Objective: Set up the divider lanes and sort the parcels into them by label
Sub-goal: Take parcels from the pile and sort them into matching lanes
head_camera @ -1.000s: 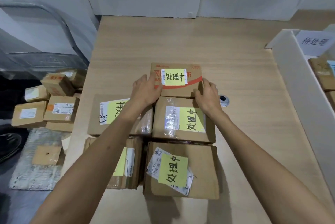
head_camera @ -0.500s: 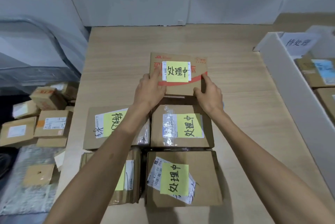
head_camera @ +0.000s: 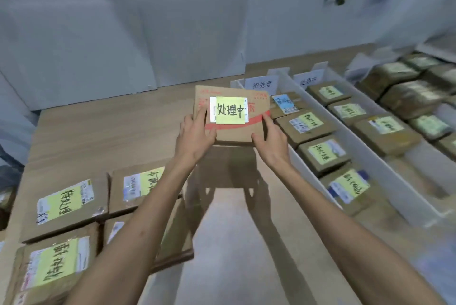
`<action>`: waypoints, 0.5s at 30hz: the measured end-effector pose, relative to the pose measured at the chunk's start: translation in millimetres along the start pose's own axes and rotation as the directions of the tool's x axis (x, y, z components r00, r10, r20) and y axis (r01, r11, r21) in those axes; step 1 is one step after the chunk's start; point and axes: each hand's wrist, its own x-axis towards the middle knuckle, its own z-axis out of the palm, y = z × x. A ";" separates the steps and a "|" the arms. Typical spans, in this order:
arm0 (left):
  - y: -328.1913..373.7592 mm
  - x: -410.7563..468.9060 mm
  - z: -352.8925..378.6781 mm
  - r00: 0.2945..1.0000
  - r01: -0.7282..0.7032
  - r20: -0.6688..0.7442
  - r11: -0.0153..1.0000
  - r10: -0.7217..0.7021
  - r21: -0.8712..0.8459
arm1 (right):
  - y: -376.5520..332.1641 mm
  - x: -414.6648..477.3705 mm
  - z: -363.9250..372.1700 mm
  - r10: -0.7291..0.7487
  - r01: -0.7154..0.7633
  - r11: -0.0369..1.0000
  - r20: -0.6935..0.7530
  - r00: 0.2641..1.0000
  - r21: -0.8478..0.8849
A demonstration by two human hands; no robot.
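I hold a brown cardboard parcel (head_camera: 234,129) with a red stripe and a yellow note reading 处理中 lifted above the wooden table (head_camera: 111,137). My left hand (head_camera: 195,135) grips its left side and my right hand (head_camera: 270,140) grips its right side. To the right stand white divider lanes (head_camera: 306,169) with paper signs (head_camera: 262,85) at their far ends. The nearest lane holds several parcels (head_camera: 320,154) with yellow notes, and the lane beyond it holds several more (head_camera: 385,132).
Several unsorted parcels with yellow notes (head_camera: 64,203) lie on the table at the lower left, partly under my left arm. More parcels (head_camera: 409,97) fill the far right, blurred. A pale wall stands behind the table.
Both hands have lifted the red-striped parcel off the table and carried it right toward the lanes. My view has swung right, bringing the lanes into sight.
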 end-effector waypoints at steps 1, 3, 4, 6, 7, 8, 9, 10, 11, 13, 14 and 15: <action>25.1 -5.5 13.3 1.000 -0.013 0.003 1.000 0.013 -0.008 | 13.6 -4.7 -26.4 0.002 -0.003 1.000 -0.022 1.000 -0.009; 73.4 -18.3 40.9 0.999 -0.045 0.017 0.998 0.046 -0.033 | 42.5 -14.8 -76.2 0.004 -0.004 1.000 -0.055 0.998 -0.003; 96.6 -25.3 55.1 0.997 -0.069 0.021 0.996 0.070 -0.048 | 56.7 -20.6 -100.6 -0.004 0.003 1.000 -0.075 0.997 -0.003; 138.7 -38.6 83.8 0.992 -0.118 0.037 0.990 0.121 -0.076 | 85.6 -32.9 -146.7 0.002 -0.006 1.000 -0.122 0.993 -0.026; 157.8 -45.1 97.7 0.989 -0.136 0.050 0.986 0.141 -0.093 | 99.3 -39.4 -168.5 0.012 -0.018 0.999 -0.142 0.990 -0.040; 176.0 -51.6 111.5 0.984 -0.160 0.057 0.981 0.167 -0.110 | 113.0 -45.8 -188.9 0.026 -0.034 0.998 -0.155 0.988 -0.048; 192.0 -57.0 125.2 0.980 -0.180 0.066 0.976 0.189 -0.126 | 125.5 -52.0 -207.9 0.041 -0.049 0.998 -0.163 0.986 -0.048; 208.2 -62.1 138.6 0.974 -0.202 0.071 0.970 0.213 -0.137 | 139.5 -56.6 -225.3 0.055 -0.063 0.997 -0.170 0.984 -0.046; 223.2 -65.4 152.4 0.969 -0.221 0.076 0.964 0.233 -0.145 | 153.6 -59.8 -241.3 0.066 -0.075 0.996 -0.180 0.982 -0.046; 251.3 -69.3 180.1 0.959 -0.252 0.092 0.953 0.269 -0.165 | 181.0 -63.1 -269.7 0.095 -0.106 0.993 -0.203 0.975 -0.045; 264.8 -70.8 193.4 0.953 -0.264 0.103 0.948 0.285 -0.175 | 194.4 -62.8 -282.0 0.109 -0.122 0.991 -0.216 0.970 -0.050; 277.0 -70.9 207.0 0.948 -0.273 0.117 0.946 0.296 -0.177 | 207.7 -61.7 -292.7 0.128 -0.145 0.988 -0.229 0.965 -0.058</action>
